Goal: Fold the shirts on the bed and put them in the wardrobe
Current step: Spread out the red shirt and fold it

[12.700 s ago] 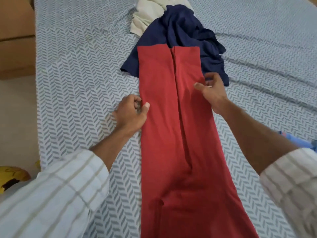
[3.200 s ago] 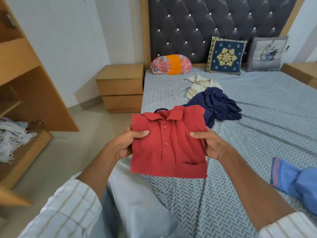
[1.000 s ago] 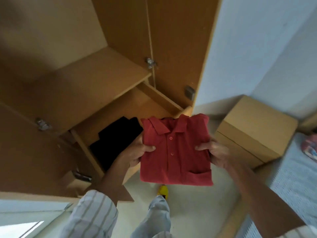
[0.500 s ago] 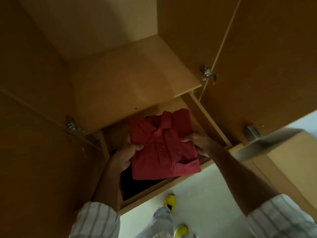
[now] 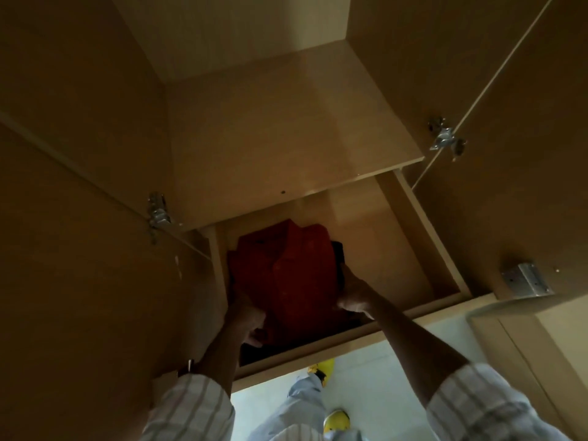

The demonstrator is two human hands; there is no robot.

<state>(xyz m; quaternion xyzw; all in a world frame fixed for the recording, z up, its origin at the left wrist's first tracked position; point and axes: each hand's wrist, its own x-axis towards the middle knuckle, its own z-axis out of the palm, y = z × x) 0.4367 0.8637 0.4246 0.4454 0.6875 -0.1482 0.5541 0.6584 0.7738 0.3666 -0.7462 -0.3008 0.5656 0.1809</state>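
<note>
The folded red polo shirt (image 5: 286, 275) lies inside the lower wardrobe compartment (image 5: 388, 237), on top of a dark folded garment (image 5: 339, 259) whose edges show at its right and front. My left hand (image 5: 246, 316) holds the shirt's near left edge with curled fingers. At the shirt's right side my right hand (image 5: 354, 292) grips its edge, thumb toward the front. The compartment is dim and the shirt's far end sits under the shelf above.
A wooden shelf (image 5: 286, 138) overhangs the compartment. Open wardrobe doors (image 5: 525, 154) stand at both sides with metal hinges (image 5: 444, 140). The compartment's front rail (image 5: 366, 337) lies below my wrists. Pale floor and my yellow footwear (image 5: 335, 420) show beneath.
The red shirt has gone from being held in front of the wardrobe to lying deep in the lower compartment on the dark garment. Both hands moved in with it.
</note>
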